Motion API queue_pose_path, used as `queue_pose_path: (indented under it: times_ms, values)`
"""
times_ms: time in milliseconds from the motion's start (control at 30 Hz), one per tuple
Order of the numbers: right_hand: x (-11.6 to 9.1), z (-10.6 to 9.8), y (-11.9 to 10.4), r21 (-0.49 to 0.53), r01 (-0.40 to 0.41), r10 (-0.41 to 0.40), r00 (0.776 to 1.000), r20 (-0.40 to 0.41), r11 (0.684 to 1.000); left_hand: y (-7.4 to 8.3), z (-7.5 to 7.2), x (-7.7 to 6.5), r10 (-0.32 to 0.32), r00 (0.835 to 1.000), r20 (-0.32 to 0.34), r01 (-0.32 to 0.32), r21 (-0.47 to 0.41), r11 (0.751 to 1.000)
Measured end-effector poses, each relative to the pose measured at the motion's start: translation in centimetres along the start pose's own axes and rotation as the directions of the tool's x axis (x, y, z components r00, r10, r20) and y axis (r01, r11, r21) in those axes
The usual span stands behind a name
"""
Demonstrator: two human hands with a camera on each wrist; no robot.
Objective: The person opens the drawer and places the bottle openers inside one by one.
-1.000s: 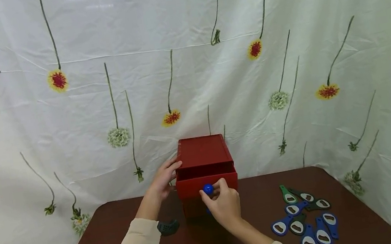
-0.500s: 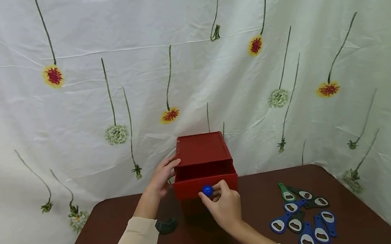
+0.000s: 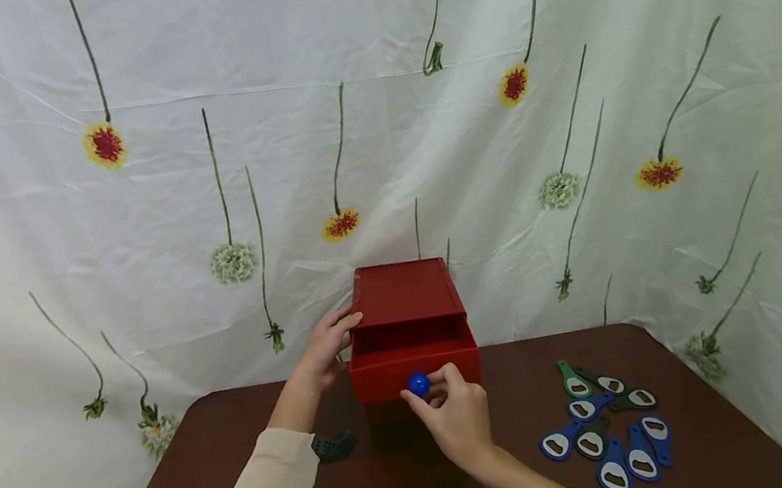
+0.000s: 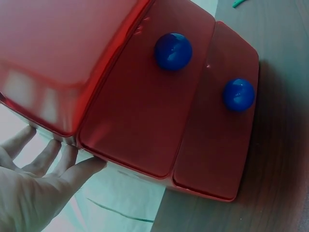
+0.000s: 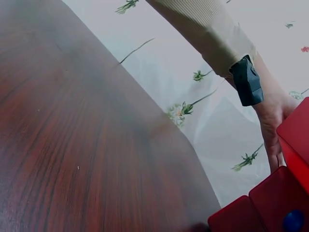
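Note:
A red drawer cabinet [image 3: 406, 291] stands at the back of the table, its top drawer [image 3: 381, 380] pulled partly out. My right hand [image 3: 458, 419] pinches the blue round knob [image 3: 418, 384] of that drawer between thumb and fingers. Against the cabinet's left side rests my left hand [image 3: 324, 351], fingers extended. In the left wrist view, that hand [image 4: 41, 181] touches the side edge, and two lower drawers with blue knobs [image 4: 173, 51] sit closed. The right wrist view catches the left hand [image 5: 273, 121] beside the cabinet; my right hand is hidden there.
Several bottle openers [image 3: 614, 478] in blue, green and black lie in a loose group on the right side of the dark brown table [image 3: 242, 468]. A white flowered cloth [image 3: 377, 153] hangs behind the table. A dark device [image 5: 247, 81] is strapped to the left wrist.
The top drawer has come slightly further out, with my right hand drawing its knob nearer. My left hand stays at the cabinet's side. The head view has shifted a little.

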State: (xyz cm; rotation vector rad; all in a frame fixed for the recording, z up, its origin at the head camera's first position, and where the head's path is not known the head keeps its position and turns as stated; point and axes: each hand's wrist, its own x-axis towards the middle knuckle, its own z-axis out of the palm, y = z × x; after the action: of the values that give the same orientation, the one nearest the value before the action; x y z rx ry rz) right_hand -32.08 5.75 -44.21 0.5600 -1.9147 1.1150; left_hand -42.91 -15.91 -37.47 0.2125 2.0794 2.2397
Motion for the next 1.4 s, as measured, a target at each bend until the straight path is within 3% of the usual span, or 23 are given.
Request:
queue_pose_path:
  times_ms: [900, 1200, 1400]
  values:
    - [-1.8, -1.4, -1.5, 0.032, 0.038, -0.038, 0.999, -0.012, 0.999, -0.3, 0.2, 0.1, 0.010, 1.000, -0.009, -0.010, -0.002, 1.000]
    - [-2.3, -2.1, -2.1, 0.094, -0.050, 0.047, 0.998, 0.035, 0.994, -0.6, 0.0, 0.1, 0.009, 1.000, 0.004, -0.009, 0.009, 1.000]
    - [-2.8, -2.5, -2.5, 0.124, -0.069, 0.061, 0.996, 0.062, 0.990, -0.7, 0.0, 0.2, 0.018, 1.000, -0.006, -0.018, 0.007, 1.000]
